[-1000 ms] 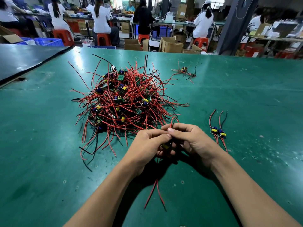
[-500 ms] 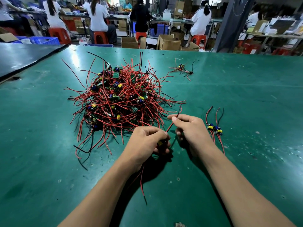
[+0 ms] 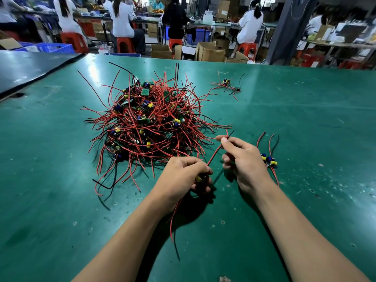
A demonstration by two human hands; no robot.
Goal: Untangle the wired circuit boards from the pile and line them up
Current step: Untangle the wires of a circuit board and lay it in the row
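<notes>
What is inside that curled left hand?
The left hand grips a wired circuit board: only a yellow part peeks out, red wires trailing both ways. The right hand pinches one wire. Fingers cover the board itself.

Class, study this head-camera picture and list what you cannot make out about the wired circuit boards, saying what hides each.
Head view:
- Small circuit board in the left hand: the grip covers nearly all of it.
- Boards inside the tangled pile of red and black wires: buried, uncountable.
- Lined-up boards with blue and yellow parts: partly behind the right hand, which pinches a red wire.
- Far small wire cluster: too small to count boards.
</notes>
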